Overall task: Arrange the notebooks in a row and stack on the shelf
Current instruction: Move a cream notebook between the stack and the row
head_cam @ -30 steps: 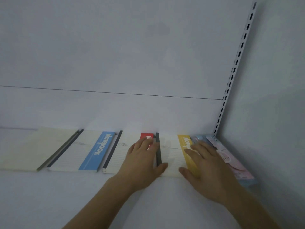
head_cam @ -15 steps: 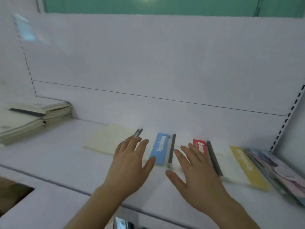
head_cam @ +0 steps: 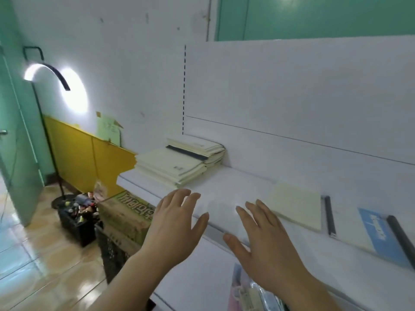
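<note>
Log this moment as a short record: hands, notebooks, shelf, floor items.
left hand: open, fingers spread, empty, near the shelf's front edge
right hand: open, empty, near the shelf front
stack of notebooks: piled at the shelf's left end
cream notebook: flat, first in the row
blue notebook: flat, further right
shelf: white
crate: on the floor, holds small items

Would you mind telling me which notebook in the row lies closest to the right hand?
The plain cream notebook, leftmost in the row, beside the right hand; the blue-striped notebook lies farther right.

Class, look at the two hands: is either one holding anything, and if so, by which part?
Nothing is held. The left hand and right hand are both open and empty, above the shelf.
</note>
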The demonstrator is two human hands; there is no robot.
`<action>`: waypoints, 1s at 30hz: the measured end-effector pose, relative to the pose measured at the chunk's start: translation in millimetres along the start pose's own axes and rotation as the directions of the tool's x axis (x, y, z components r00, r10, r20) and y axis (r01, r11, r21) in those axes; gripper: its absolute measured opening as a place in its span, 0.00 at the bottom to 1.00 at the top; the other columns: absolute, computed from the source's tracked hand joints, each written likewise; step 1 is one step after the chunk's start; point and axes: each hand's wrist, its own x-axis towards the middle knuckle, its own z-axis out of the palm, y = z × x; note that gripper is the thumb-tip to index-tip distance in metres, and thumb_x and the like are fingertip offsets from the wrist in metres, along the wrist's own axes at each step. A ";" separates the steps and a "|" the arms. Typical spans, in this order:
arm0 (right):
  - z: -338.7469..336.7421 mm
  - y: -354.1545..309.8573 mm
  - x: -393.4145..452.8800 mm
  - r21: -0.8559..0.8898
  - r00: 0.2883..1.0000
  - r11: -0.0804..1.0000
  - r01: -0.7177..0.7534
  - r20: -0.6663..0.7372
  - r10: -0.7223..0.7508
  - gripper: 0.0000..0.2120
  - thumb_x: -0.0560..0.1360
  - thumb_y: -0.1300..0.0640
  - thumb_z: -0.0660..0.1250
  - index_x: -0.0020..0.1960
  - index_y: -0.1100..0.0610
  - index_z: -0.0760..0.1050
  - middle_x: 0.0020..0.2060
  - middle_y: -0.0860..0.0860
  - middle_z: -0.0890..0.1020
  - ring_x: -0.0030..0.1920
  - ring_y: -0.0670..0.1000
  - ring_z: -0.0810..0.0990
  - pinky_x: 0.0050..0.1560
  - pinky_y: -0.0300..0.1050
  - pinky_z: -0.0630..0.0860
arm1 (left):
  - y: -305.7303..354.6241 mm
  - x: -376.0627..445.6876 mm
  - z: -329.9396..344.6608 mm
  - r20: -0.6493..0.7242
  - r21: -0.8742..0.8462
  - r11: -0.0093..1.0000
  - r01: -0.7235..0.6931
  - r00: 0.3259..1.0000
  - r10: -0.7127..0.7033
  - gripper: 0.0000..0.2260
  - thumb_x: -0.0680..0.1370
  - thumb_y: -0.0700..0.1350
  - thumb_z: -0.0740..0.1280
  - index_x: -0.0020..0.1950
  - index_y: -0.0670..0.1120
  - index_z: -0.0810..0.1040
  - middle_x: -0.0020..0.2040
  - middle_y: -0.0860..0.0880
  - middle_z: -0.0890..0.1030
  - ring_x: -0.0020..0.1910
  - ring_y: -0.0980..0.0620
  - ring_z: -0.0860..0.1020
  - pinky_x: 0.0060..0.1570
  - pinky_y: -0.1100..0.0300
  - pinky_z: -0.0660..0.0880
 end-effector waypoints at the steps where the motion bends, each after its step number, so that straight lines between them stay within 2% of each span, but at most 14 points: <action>1: 6.4 -12.0 12.8 0.013 1.000 1.000 0.012 -0.004 -0.012 0.36 0.75 0.31 0.41 0.78 0.47 0.48 0.77 0.45 0.49 0.76 0.48 0.39 0.76 0.46 0.42 | -16.1 3.3 -4.3 -0.003 0.005 1.000 0.017 1.000 -0.017 0.24 0.81 0.61 0.56 0.75 0.54 0.64 0.75 0.54 0.65 0.76 0.52 0.59 0.74 0.55 0.56; 7: 43.6 -62.6 92.7 0.002 0.998 0.999 0.048 -0.042 -0.048 0.37 0.74 0.30 0.39 0.78 0.48 0.49 0.77 0.47 0.51 0.76 0.48 0.40 0.74 0.45 0.41 | -101.1 40.6 -9.3 0.005 0.075 0.996 0.044 0.999 -0.045 0.27 0.81 0.62 0.55 0.77 0.52 0.62 0.77 0.52 0.64 0.77 0.51 0.57 0.76 0.53 0.56; 10: 60.6 -78.9 130.7 -0.010 0.996 0.999 0.047 -0.073 -0.048 0.39 0.73 0.30 0.36 0.78 0.49 0.49 0.77 0.48 0.51 0.77 0.50 0.41 0.74 0.46 0.43 | -137.8 69.0 -4.7 0.027 0.124 0.992 0.021 0.999 -0.024 0.28 0.81 0.63 0.54 0.79 0.52 0.59 0.78 0.52 0.61 0.78 0.50 0.54 0.76 0.52 0.54; 15: 78.6 -99.7 191.9 0.013 0.996 1.000 0.013 -0.086 -0.012 0.36 0.75 0.31 0.40 0.78 0.49 0.48 0.77 0.49 0.51 0.77 0.51 0.41 0.75 0.47 0.43 | -188.5 122.0 0.3 0.063 0.177 0.984 -0.030 0.998 0.019 0.29 0.81 0.63 0.53 0.79 0.52 0.56 0.79 0.51 0.59 0.79 0.50 0.52 0.77 0.50 0.54; 18: 85.8 -107.4 221.9 -0.025 0.996 1.000 -0.013 -0.084 0.011 0.39 0.73 0.31 0.36 0.78 0.51 0.49 0.77 0.51 0.52 0.77 0.52 0.42 0.76 0.49 0.45 | -211.2 149.4 4.6 0.050 0.173 0.983 -0.060 0.997 0.052 0.30 0.81 0.64 0.53 0.79 0.53 0.57 0.79 0.52 0.59 0.79 0.50 0.52 0.77 0.52 0.53; 22: 94.4 -116.9 245.5 -0.089 0.998 0.994 -0.059 -0.002 0.059 0.38 0.76 0.31 0.39 0.78 0.52 0.47 0.78 0.52 0.47 0.77 0.53 0.41 0.76 0.50 0.42 | -238.7 181.3 15.6 0.156 0.101 0.978 -0.183 0.974 0.166 0.37 0.76 0.73 0.47 0.80 0.55 0.53 0.80 0.52 0.54 0.80 0.50 0.47 0.78 0.49 0.46; 24: 95.8 -122.2 254.0 -0.127 0.997 0.989 -0.077 0.009 0.079 0.36 0.77 0.32 0.42 0.78 0.52 0.51 0.77 0.52 0.52 0.77 0.53 0.46 0.76 0.49 0.45 | -251.3 197.4 22.5 0.216 0.096 0.967 -0.236 0.953 0.211 0.39 0.74 0.76 0.43 0.80 0.57 0.50 0.81 0.52 0.51 0.80 0.51 0.44 0.78 0.49 0.43; 26: 97.6 -128.5 257.1 -0.137 0.997 0.987 -0.080 -0.016 0.078 0.29 0.79 0.36 0.46 0.73 0.51 0.63 0.72 0.50 0.66 0.73 0.51 0.60 0.74 0.46 0.52 | -264.7 209.2 28.6 0.252 0.081 0.960 -0.268 0.937 0.240 0.38 0.74 0.75 0.43 0.79 0.56 0.54 0.81 0.52 0.54 0.80 0.50 0.47 0.78 0.49 0.44; 28: 99.6 -137.5 256.8 -0.124 0.995 0.989 -0.083 -0.071 0.075 0.22 0.80 0.40 0.51 0.64 0.50 0.73 0.62 0.48 0.76 0.64 0.49 0.71 0.68 0.44 0.63 | -277.0 217.7 31.8 0.243 0.040 0.947 -0.319 0.922 0.301 0.37 0.75 0.74 0.43 0.76 0.55 0.63 0.78 0.52 0.62 0.78 0.49 0.55 0.77 0.50 0.52; 30: 100.7 -146.0 254.8 -0.120 0.989 0.987 -0.106 -0.117 0.092 0.19 0.81 0.43 0.52 0.58 0.50 0.77 0.56 0.47 0.81 0.57 0.49 0.77 0.62 0.44 0.71 | -287.0 224.1 31.5 0.171 -0.009 0.921 -0.389 0.907 0.384 0.35 0.75 0.73 0.46 0.68 0.54 0.74 0.70 0.53 0.73 0.71 0.49 0.68 0.71 0.50 0.63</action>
